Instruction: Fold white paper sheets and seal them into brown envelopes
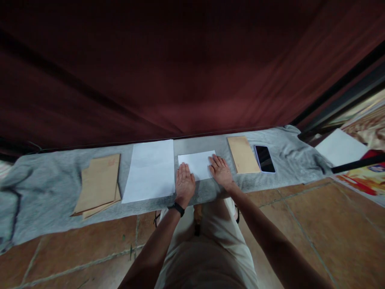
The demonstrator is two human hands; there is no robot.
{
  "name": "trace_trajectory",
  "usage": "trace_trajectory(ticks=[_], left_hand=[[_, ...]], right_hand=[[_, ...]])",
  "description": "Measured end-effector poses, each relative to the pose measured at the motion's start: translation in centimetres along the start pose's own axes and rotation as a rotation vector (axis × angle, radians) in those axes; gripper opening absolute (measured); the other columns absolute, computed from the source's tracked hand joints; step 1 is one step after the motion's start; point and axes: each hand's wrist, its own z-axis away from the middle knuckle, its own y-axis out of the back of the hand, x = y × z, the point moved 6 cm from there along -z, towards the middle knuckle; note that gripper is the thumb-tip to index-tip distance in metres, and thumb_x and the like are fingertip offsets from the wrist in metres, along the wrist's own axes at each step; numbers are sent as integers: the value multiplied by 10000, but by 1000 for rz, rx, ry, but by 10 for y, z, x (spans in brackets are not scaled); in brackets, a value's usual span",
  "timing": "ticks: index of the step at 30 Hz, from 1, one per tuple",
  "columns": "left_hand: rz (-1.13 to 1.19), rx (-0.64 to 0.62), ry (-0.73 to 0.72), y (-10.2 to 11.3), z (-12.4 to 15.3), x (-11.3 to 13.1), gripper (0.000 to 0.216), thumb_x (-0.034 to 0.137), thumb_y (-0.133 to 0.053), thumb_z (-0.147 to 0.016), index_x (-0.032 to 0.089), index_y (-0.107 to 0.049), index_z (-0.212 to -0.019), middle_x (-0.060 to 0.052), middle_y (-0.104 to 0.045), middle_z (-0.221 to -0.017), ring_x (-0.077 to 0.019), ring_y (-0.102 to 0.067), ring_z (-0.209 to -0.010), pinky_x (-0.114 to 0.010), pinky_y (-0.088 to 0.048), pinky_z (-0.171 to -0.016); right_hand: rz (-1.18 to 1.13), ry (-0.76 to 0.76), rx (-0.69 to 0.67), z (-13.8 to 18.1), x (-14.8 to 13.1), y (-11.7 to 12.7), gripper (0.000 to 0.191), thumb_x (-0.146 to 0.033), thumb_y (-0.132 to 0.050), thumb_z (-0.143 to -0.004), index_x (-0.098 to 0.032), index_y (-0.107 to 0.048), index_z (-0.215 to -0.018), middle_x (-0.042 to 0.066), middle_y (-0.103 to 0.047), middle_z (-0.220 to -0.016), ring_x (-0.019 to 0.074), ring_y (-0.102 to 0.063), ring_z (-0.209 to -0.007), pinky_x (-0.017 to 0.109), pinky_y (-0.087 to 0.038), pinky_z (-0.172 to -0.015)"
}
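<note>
A folded white sheet of paper (pixel 199 163) lies on the grey cloth in front of me. My left hand (pixel 185 182) rests flat on its left end, fingers stretched out. On its right end lies my right hand (pixel 220 170), palm down with the fingers a little spread. Larger white paper (pixel 152 170) lies just left of my left hand. Right of my right hand is a brown envelope (pixel 243 154), with a phone (pixel 264 159) beside it.
Several brown envelopes (pixel 100 182) are piled at the left of the grey cloth (pixel 48 184). A dark red curtain (pixel 192 72) hangs behind. At the far right are white paper (pixel 341 146) and a colourful printed sheet (pixel 367 178). Tiled floor (pixel 300 216) shows below.
</note>
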Motion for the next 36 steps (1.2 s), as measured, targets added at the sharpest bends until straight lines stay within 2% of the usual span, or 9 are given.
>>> trace_trajectory(ticks=[3,5,9,12,15,20,26,32,36], left_hand=[[12,32,-2,0,-2,6,572,224,-325,-1003,9,-300,-1532,-226,-307,-1621,-292,-216,-1540,-526,-230,-1255],[27,29,-45,-2,-7,20,572,224,-322,-1004,19,-298,-1537,-209,-311,-1625,-281,-200,-1545,-513,-205,-1266],[46,-59,-181,-18,-26,57,568,252,-319,-1013,24,-325,-1534,-186,-320,-1627,-267,-189,-1549,-490,-190,-1274],[38,-117,-175,-30,-39,66,575,276,-325,-1014,12,-344,-1525,-198,-324,-1620,-275,-228,-1538,-487,-205,-1267],[30,-116,-179,-34,-44,60,594,327,-334,-1019,34,-337,-1535,-184,-325,-1622,-279,-221,-1540,-501,-203,-1261],[0,-91,-180,-29,-47,33,605,358,-318,-1026,77,-304,-1561,-165,-327,-1624,-267,-211,-1544,-517,-199,-1254],[-57,-117,-121,-21,-52,8,613,362,-280,-1034,31,-323,-1548,-179,-320,-1624,-276,-221,-1540,-484,-196,-1259],[-57,-98,-72,-15,-44,-4,597,341,-280,-1033,26,-343,-1536,-193,-338,-1614,-280,-232,-1537,-489,-222,-1251],[-45,-64,-62,-7,-32,-2,589,315,-294,-1029,18,-327,-1536,-204,-316,-1623,-284,-216,-1541,-499,-232,-1251]], right_hand=[[-5,-7,10,4,5,1,520,-363,-381,-1047,-187,-432,-1534,107,-393,-1604,275,-354,-1478,487,-241,-1219],[-7,-13,18,4,5,1,518,-361,-376,-1048,-183,-436,-1531,106,-395,-1603,282,-354,-1477,486,-243,-1217],[-9,-17,26,4,2,4,518,-369,-379,-1047,-176,-446,-1524,108,-402,-1600,290,-359,-1473,485,-247,-1213],[-5,-18,24,4,2,5,513,-369,-379,-1047,-175,-459,-1515,112,-414,-1592,288,-368,-1467,486,-248,-1210],[-1,-15,23,4,3,5,512,-377,-376,-1049,-178,-463,-1512,106,-417,-1591,279,-371,-1465,478,-243,-1215],[5,-18,23,4,4,3,519,-376,-374,-1051,-184,-435,-1529,96,-401,-1602,282,-367,-1467,480,-234,-1220],[5,-15,5,4,5,3,527,-377,-385,-1048,-192,-418,-1541,99,-387,-1609,282,-339,-1484,484,-245,-1215],[1,-19,2,4,5,2,525,-372,-388,-1047,-191,-420,-1539,100,-390,-1607,271,-336,-1487,478,-233,-1221],[-9,-22,-1,3,4,5,518,-365,-384,-1048,-189,-431,-1533,106,-387,-1607,276,-346,-1482,490,-237,-1222]])
